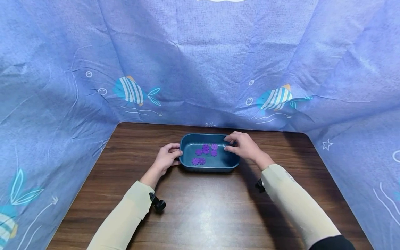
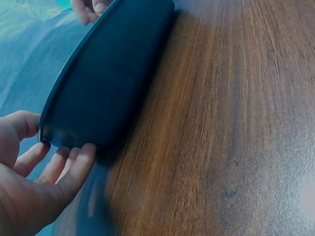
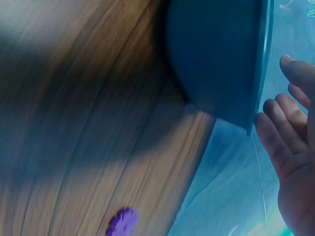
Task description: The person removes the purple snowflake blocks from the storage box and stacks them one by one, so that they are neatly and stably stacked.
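Left hand (image 1: 165, 158) grips left end of dark teal rounded-corner tray (image 1: 222, 160); right hand (image 1: 245, 146) over right end, thumb and fingers apart. Purple toothed discs (image 1: 214, 152) inside. Wood-grain table (image 1: 193, 201), blue fish-print cloth (image 1: 203, 76) behind and both sides.

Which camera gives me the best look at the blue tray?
The head view: it shows the blue tray from above, with most of its rim and the purple pieces inside. The left wrist view shows mainly its outer wall; the right wrist, only part of its outside.
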`<act>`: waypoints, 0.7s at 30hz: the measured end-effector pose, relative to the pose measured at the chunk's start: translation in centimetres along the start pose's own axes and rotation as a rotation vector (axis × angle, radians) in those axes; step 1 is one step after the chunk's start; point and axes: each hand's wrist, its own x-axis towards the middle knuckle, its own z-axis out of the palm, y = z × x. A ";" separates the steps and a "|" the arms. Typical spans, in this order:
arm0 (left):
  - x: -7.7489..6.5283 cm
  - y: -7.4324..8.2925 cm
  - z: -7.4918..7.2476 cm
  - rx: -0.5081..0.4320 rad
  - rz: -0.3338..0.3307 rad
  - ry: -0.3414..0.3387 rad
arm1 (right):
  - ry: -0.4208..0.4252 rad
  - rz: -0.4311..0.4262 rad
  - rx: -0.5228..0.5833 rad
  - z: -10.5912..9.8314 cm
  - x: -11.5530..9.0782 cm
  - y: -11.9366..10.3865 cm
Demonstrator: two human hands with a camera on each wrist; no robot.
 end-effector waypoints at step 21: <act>-0.2 0.1 0.0 -0.003 -0.018 0.001 | -0.227 0.130 -0.129 4.6 2.3 -1.9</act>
